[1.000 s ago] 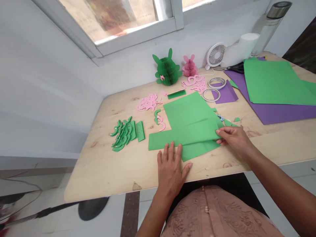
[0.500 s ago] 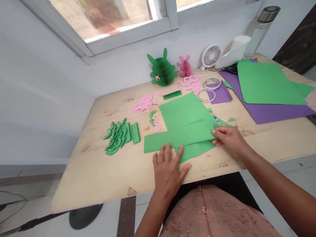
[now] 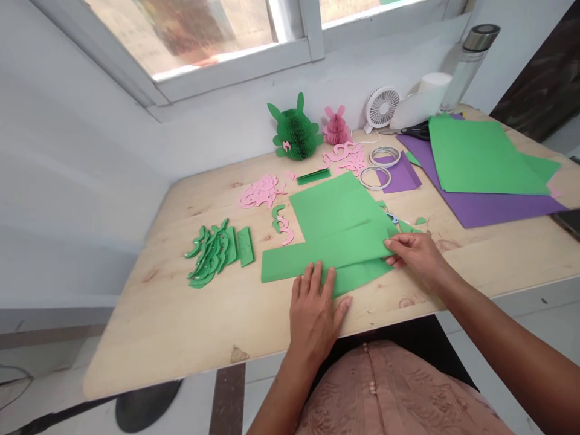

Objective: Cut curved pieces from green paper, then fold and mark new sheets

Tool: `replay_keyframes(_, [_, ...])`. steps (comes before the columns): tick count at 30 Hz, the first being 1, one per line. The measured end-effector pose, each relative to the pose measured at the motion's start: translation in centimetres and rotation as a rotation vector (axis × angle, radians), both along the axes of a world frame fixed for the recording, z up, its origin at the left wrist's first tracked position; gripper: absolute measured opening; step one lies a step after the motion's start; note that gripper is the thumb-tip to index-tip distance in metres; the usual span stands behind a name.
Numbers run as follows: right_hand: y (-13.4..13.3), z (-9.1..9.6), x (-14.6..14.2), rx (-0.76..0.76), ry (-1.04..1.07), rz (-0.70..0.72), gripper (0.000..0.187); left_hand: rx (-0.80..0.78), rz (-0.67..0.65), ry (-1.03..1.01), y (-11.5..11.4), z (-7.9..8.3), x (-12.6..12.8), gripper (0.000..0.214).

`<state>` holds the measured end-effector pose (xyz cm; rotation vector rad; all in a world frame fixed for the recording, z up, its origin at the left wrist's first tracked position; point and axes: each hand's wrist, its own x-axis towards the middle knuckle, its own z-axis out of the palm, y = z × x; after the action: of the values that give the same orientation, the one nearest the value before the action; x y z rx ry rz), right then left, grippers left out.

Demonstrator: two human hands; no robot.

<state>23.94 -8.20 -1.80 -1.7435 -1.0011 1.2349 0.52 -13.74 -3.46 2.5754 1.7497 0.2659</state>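
A long folded strip of green paper [image 3: 335, 246] lies across a larger green sheet [image 3: 335, 202]. My left hand [image 3: 315, 308] rests flat with its fingers stretched out, the fingertips pressing on the strip's lower edge. At the strip's right end my right hand [image 3: 417, 257] pinches the paper between thumb and fingers. Close to that hand lie small scissors [image 3: 392, 217], partly hidden among green offcuts. Left of the strip are a pile of green cut-out curved pieces [image 3: 211, 251] and a small folded green rectangle [image 3: 245, 246].
Pink cut-outs [image 3: 260, 191] lie further back. A green paper rabbit [image 3: 296, 136], a pink paper rabbit [image 3: 336, 127] and a small white fan [image 3: 382, 107] stand by the wall. Tape rolls [image 3: 385, 156] sit near purple sheets [image 3: 498, 208]. A glass bottle [image 3: 466, 72] stands at back right.
My left hand has slid slightly right along the strip, its fingers drawing closer together. My right hand keeps its pinch on the strip's end. The camera view has shifted a little.
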Motion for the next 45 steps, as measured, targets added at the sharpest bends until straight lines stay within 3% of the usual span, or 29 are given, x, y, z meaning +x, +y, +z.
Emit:
replay_keyframes(9, [0.0,0.2,-0.1,0.012,-0.003,0.003,0.027,0.066,0.015,-0.016,-0.3,-1.0,0.3,0.055])
replay_keyframes(33, [0.7,1.1,0.3,-0.078,-0.028,0.080,0.027,0.080,-0.010,-0.012,0.1,-1.1,0.2,0.052])
replay_keyframes(45, [0.3,1.6,0.3,-0.021,-0.011,0.112,0.031,0.030,-0.011,-0.034,0.0,-1.0,0.1,0.050])
